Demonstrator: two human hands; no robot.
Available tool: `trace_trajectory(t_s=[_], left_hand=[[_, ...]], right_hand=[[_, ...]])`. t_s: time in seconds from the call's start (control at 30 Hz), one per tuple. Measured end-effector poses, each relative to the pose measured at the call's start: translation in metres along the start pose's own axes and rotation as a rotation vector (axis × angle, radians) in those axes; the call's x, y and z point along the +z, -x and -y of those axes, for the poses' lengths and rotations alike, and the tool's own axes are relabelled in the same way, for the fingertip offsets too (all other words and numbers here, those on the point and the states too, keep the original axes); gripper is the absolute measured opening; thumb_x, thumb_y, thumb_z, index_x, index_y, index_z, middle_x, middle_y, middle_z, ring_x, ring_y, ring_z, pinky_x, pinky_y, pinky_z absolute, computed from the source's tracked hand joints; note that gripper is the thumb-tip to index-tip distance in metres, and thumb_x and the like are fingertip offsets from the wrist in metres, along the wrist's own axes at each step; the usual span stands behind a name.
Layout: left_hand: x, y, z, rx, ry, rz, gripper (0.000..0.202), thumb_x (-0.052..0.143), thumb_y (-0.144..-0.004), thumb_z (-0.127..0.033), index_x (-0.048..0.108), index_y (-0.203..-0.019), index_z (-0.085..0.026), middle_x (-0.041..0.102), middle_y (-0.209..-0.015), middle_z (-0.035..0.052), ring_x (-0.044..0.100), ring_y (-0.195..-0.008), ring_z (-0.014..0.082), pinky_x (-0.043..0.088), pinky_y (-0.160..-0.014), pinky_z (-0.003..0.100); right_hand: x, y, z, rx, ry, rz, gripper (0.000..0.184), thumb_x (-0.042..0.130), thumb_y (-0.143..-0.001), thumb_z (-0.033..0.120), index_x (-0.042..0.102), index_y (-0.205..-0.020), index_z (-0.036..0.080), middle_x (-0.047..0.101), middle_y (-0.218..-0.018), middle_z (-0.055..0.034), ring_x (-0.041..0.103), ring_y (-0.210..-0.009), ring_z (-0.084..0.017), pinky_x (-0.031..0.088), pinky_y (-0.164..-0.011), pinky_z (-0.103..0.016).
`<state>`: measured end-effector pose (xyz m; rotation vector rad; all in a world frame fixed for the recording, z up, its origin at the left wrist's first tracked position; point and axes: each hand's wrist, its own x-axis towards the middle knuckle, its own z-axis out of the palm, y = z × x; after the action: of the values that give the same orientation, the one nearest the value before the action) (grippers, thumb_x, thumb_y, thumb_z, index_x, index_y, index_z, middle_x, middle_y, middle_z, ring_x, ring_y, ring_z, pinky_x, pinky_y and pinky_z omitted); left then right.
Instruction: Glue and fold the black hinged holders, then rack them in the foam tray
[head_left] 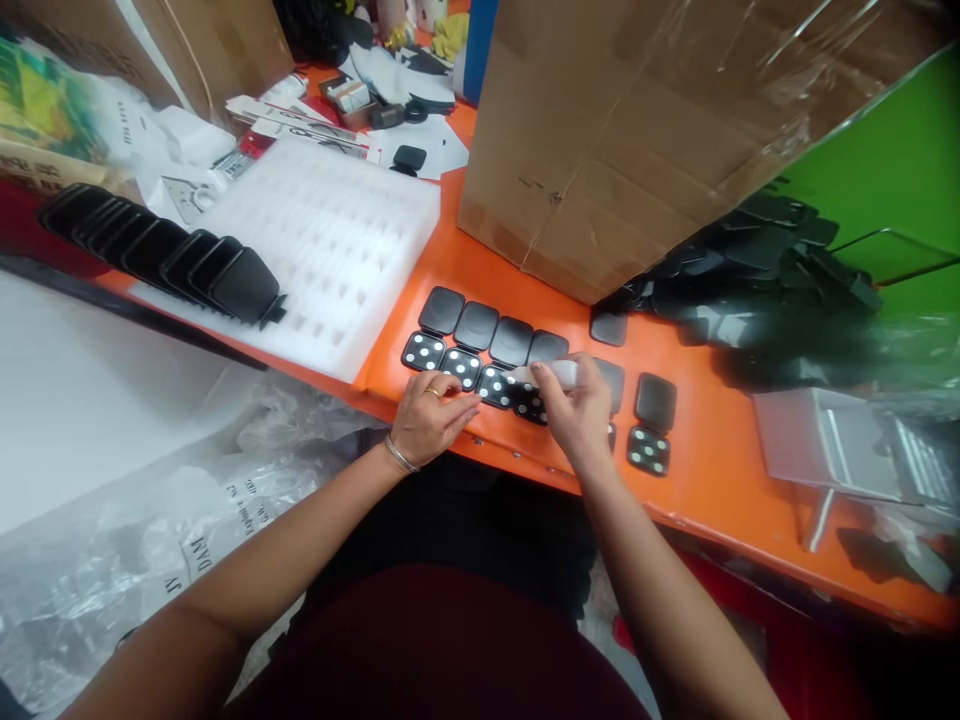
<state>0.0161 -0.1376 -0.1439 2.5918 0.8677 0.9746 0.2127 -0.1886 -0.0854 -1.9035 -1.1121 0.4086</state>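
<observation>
Two rows of small black square parts lie on the orange table. The far row is plain black; the near row carries white dots. My left hand rests at the table's front edge, fingers curled down onto a dotted square. My right hand is closed round a small white tube-like object, its tip over a dotted square. Another dotted square lies to the right of my right hand, with a plain one behind it.
A white foam tray with many pockets lies at the left, and a leaning row of black parts stands on it. A large cardboard box stands behind. A heap of black parts lies at the right, a grey metal fixture below it. Plastic bags lie at the lower left.
</observation>
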Motion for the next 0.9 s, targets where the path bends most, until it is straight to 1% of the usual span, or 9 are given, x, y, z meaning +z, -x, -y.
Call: trace_trajectory(t_s=[0.13, 0.23, 0.3, 0.37, 0.47, 0.6, 0.73, 0.9], left_hand=[[0.003, 0.002, 0.0, 0.01, -0.022, -0.027, 0.019, 0.06, -0.087, -0.031, 0.071, -0.102, -0.028, 0.061, -0.092, 0.0058, 0.049, -0.089, 0.0198, 0.038, -0.08, 0.035], [0.005, 0.004, 0.001, 0.016, -0.045, -0.055, 0.018, 0.061, -0.086, -0.031, 0.071, -0.101, -0.028, 0.061, -0.09, 0.005, 0.049, -0.088, 0.0197, 0.037, -0.079, 0.034], [0.006, 0.005, 0.001, 0.021, -0.059, -0.073, 0.018, 0.062, -0.086, -0.031, 0.071, -0.101, -0.029, 0.062, -0.088, 0.0046, 0.049, -0.087, 0.0195, 0.036, -0.078, 0.034], [0.007, 0.005, 0.001, 0.028, -0.065, -0.087, 0.018, 0.062, -0.086, -0.031, 0.071, -0.101, -0.029, 0.062, -0.086, 0.0044, 0.048, -0.086, 0.0194, 0.036, -0.077, 0.034], [0.008, 0.006, 0.002, 0.04, -0.066, -0.099, 0.017, 0.062, -0.085, -0.03, 0.071, -0.1, -0.028, 0.062, -0.085, 0.004, 0.048, -0.086, 0.0193, 0.036, -0.077, 0.033], [0.008, 0.006, 0.002, 0.041, -0.073, -0.085, 0.018, 0.062, -0.085, -0.03, 0.071, -0.101, -0.028, 0.062, -0.085, 0.0043, 0.048, -0.086, 0.0197, 0.035, -0.077, 0.034], [0.008, 0.006, 0.001, 0.036, -0.087, -0.076, 0.019, 0.061, -0.086, -0.031, 0.071, -0.101, -0.029, 0.062, -0.086, 0.0047, 0.048, -0.086, 0.0198, 0.035, -0.077, 0.034], [0.009, 0.005, 0.001, 0.048, -0.088, -0.099, 0.018, 0.062, -0.085, -0.03, 0.071, -0.101, -0.028, 0.063, -0.086, 0.0044, 0.048, -0.086, 0.0201, 0.036, -0.076, 0.034]], right_hand=[[0.002, -0.001, 0.005, -0.128, 0.111, 0.029, 0.025, 0.06, -0.081, 0.043, 0.05, -0.078, 0.021, 0.056, -0.069, -0.0009, 0.053, -0.061, -0.016, 0.039, -0.054, -0.028], [-0.001, -0.001, 0.006, -0.154, 0.134, 0.031, 0.024, 0.06, -0.081, 0.043, 0.05, -0.078, 0.021, 0.057, -0.072, -0.0018, 0.054, -0.065, -0.017, 0.04, -0.057, -0.028], [-0.005, 0.001, 0.005, -0.108, 0.119, 0.013, 0.026, 0.061, -0.08, 0.044, 0.049, -0.075, 0.021, 0.055, -0.067, -0.0007, 0.052, -0.061, -0.017, 0.04, -0.055, -0.029], [-0.01, 0.004, 0.004, -0.028, 0.074, -0.002, 0.028, 0.061, -0.079, 0.046, 0.049, -0.074, 0.021, 0.054, -0.062, 0.0004, 0.05, -0.056, -0.016, 0.039, -0.052, -0.028], [-0.015, 0.013, 0.004, 0.065, -0.004, 0.024, 0.03, 0.063, -0.078, 0.049, 0.052, -0.075, 0.021, 0.056, -0.061, 0.0002, 0.052, -0.053, -0.016, 0.038, -0.048, -0.028], [-0.014, 0.023, 0.005, 0.085, -0.058, 0.076, 0.029, 0.063, -0.078, 0.048, 0.053, -0.075, 0.02, 0.059, -0.062, -0.0001, 0.054, -0.054, -0.016, 0.039, -0.048, -0.027], [-0.007, 0.026, 0.005, 0.031, -0.052, 0.082, 0.027, 0.062, -0.08, 0.046, 0.053, -0.077, 0.02, 0.06, -0.065, -0.0006, 0.054, -0.055, -0.015, 0.04, -0.048, -0.026], [-0.007, 0.026, 0.01, -0.09, 0.064, 0.096, 0.025, 0.061, -0.082, 0.043, 0.054, -0.078, 0.019, 0.061, -0.073, -0.0033, 0.056, -0.062, -0.017, 0.042, -0.051, -0.027]])
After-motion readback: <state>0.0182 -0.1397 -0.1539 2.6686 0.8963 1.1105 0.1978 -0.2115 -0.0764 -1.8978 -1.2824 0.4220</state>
